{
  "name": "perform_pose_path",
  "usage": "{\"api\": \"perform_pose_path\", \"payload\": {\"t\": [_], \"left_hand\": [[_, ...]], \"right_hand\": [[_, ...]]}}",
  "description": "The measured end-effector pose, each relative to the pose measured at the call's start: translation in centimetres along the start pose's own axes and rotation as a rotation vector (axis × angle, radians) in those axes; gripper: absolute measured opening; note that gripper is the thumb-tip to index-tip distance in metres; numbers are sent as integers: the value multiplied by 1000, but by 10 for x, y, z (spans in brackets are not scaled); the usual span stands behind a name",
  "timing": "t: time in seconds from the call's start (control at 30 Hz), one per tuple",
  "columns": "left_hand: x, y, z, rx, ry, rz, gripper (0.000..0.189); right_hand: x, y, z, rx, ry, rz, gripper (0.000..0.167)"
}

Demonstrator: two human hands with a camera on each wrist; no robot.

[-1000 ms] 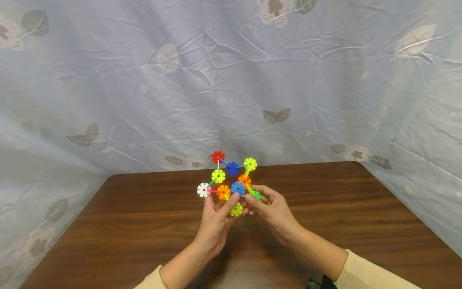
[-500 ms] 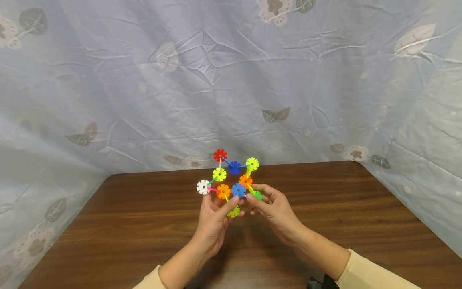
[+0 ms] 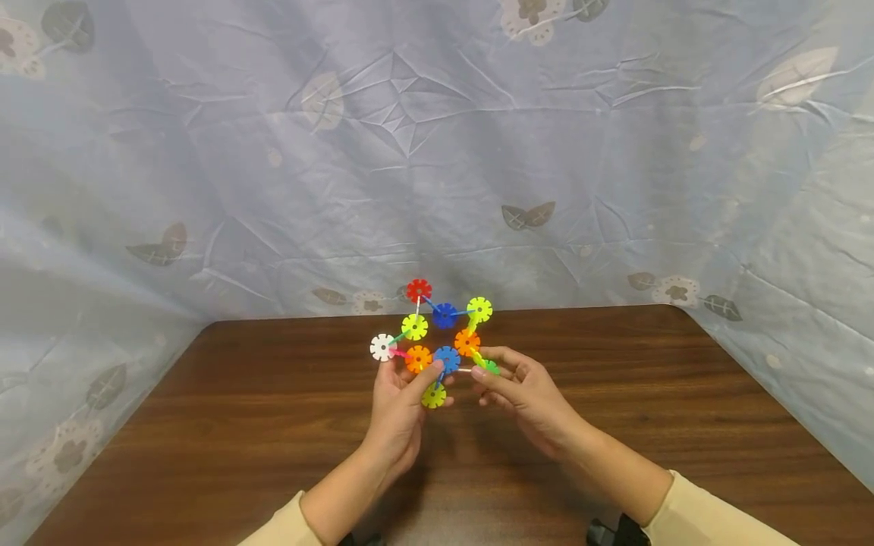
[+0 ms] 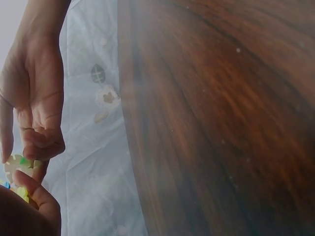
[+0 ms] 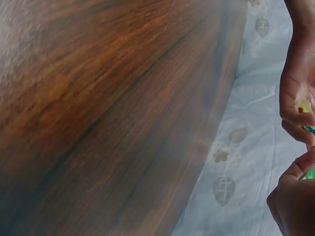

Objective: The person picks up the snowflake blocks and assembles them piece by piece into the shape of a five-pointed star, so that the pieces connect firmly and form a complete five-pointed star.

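Observation:
Both hands hold a ring of notched plastic building discs, joined by discs set edge-on, above the table in the head view. Its far side has a red disc [image 3: 419, 290], a dark blue disc [image 3: 445, 315] and a yellow-green disc [image 3: 480, 309]. My left hand [image 3: 397, 425] has its thumb on the light blue disc [image 3: 448, 359], with a lower yellow-green disc [image 3: 433, 396] beside it. My right hand [image 3: 529, 402] pinches the green disc [image 3: 491, 368]. A thin white disc [image 3: 464, 370], seen edge-on, spans the gap between the thumbs. Other fingertips are partly hidden behind the discs.
The brown wooden table [image 3: 239, 425] spreads beneath the hands. A pale patterned cloth [image 3: 437, 152] hangs behind it and along both sides. Small black objects [image 3: 611, 532] show near the cuffs at the bottom edge.
The left hand has moved slightly left with the light blue and lower yellow-green discs. The gap between the thumbs has widened, showing more of the white disc. The far discs have shifted slightly.

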State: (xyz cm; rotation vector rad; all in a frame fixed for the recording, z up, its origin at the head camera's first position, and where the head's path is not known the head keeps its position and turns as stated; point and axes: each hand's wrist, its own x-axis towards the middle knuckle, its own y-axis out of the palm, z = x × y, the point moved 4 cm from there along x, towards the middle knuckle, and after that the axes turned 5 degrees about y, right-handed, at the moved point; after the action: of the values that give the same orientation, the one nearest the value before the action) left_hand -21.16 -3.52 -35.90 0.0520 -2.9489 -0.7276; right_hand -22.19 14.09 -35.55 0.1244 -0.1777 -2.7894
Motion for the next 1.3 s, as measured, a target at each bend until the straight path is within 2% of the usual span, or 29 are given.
{"api": "perform_pose_path", "payload": {"t": [0.3,0.97,1.3], "left_hand": [[-1,-1,2,57,16,-42,43],[0,0,1,48,51,-83,47],[3,-1,2,42,66,-89,46]], "right_hand": [[-1,-1,-1,41,56,12,53],[3,8,-5,126,43,-40,50],[3,8,-6,134,39,3,51]]}}
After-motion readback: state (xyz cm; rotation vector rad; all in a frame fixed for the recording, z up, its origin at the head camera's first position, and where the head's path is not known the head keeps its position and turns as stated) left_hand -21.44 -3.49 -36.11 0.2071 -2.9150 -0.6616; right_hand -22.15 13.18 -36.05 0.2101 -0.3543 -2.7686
